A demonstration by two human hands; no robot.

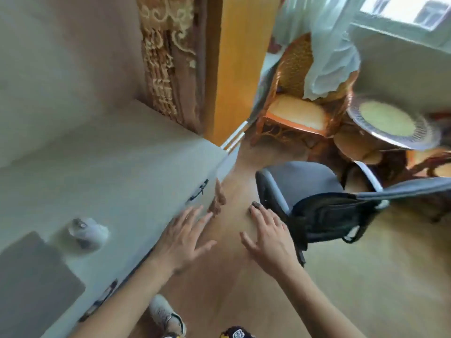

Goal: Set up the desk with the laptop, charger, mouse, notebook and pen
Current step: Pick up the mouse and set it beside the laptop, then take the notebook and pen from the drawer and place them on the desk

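- Head view, tilted and blurred: the left hand and right hand are both out in front with fingers spread wide, holding nothing, over the wooden floor between the surface and a grey office chair.
- On the surface, near its front edge, a closed grey laptop lies at the lower left, and just beyond it sits a white mouse.
- No charger, notebook or pen shows, so I judge the set-up partly done, with the person turned away to fetch the rest.
- The left hand hangs at the surface's front edge, near the mouse but not touching it; the right is well apart from both items, close to the chair's seat edge.
- Next move calls for finding the missing items, likely off to the side and out of sight.
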